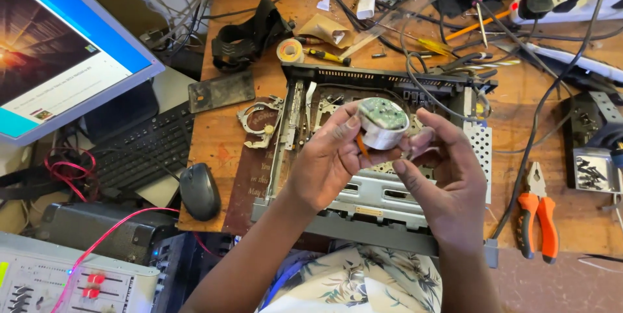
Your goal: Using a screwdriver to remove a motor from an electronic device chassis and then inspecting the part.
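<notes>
Head camera, looking down: a small round white motor, capped by a green circuit board with tiny silver parts, is held up in both hands directly above an opened grey metal chassis on a wooden worktop. An orange wire hangs from the motor's near side.

The left hand curls its fingers closely around the motor's left side, thumb beneath. The right hand closes on the opposite side, its fingers narrowly bent and pressing against the white casing. Both hands grip the motor together.

Left of the chassis lie a black mouse, a black keyboard and a lit monitor, the last cut off by the frame edge. Right of the chassis rest orange-handled pliers. Beyond the chassis, screwdrivers and a tangle of black cables crowd the worktop.

The motor's underside is hidden by the palms, the board's parts are too small to make out, and the hands cover much of the chassis interior.
</notes>
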